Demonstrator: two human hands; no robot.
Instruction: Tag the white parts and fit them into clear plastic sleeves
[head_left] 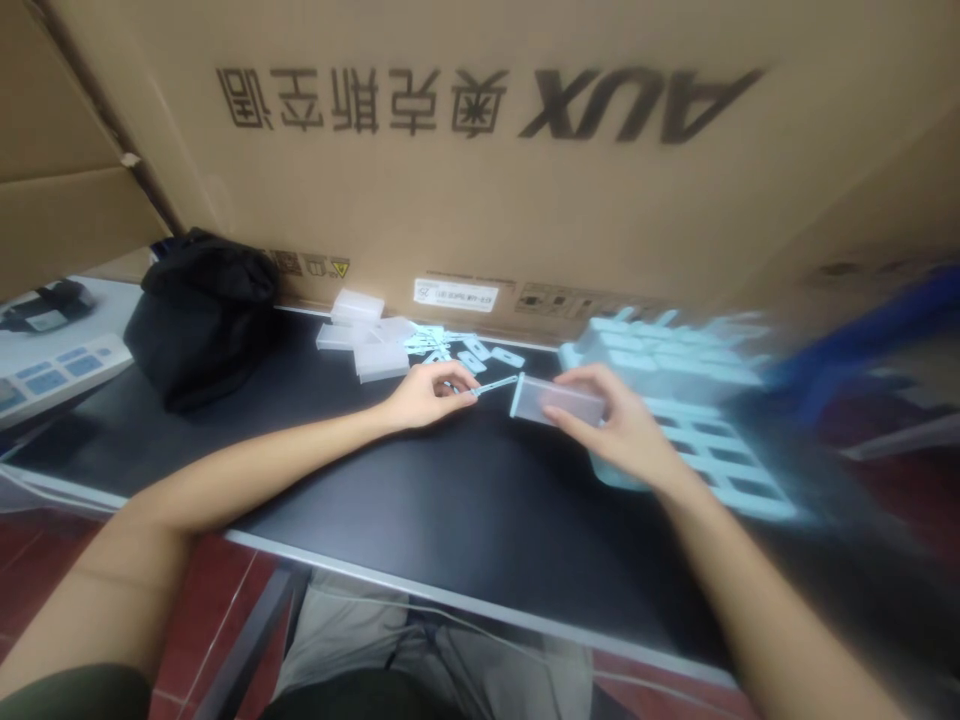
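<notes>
Head view: left hand (427, 396) pinches thin strip (496, 384); right hand (624, 432) grips clear box (556, 398).

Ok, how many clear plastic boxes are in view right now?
5. One clear box is held in the right hand; four lie piled right of the black bag: rear, left, middle, front. They overlap and are blurry, so more may be hidden.
</notes>
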